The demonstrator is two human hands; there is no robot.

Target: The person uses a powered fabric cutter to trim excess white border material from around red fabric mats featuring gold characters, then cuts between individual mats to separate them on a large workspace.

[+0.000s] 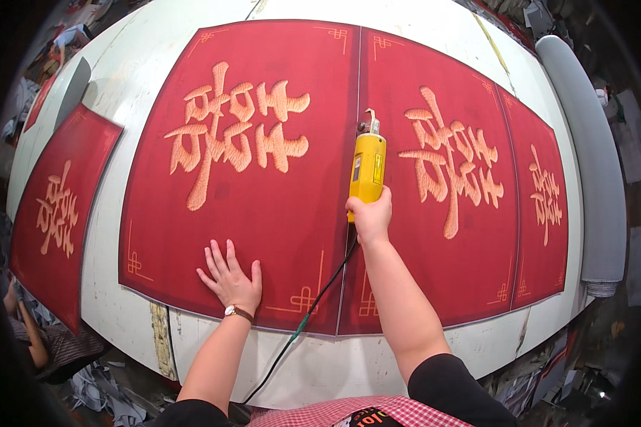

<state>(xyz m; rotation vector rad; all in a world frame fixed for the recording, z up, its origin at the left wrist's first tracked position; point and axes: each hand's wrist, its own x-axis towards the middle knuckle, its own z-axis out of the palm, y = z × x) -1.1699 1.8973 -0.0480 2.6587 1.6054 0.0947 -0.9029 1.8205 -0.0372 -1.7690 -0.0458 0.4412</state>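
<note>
My right hand is wrapped round the yellow body of an electric handheld cutter. Its metal head lies on the thin pale line between two red mat panels, and a black cord trails from it toward me. On the large red panel left of that line, my left hand lies flat with fingers spread, near its front edge. To the cutter's right is another red panel, joined by a narrower one at the far right. All carry raised-looking gold characters and corner ornaments.
A separate red mat overhangs the pale worn table at the left. A grey roll stretches along the right edge. Another person's arm shows at lower left, and scraps litter the floor.
</note>
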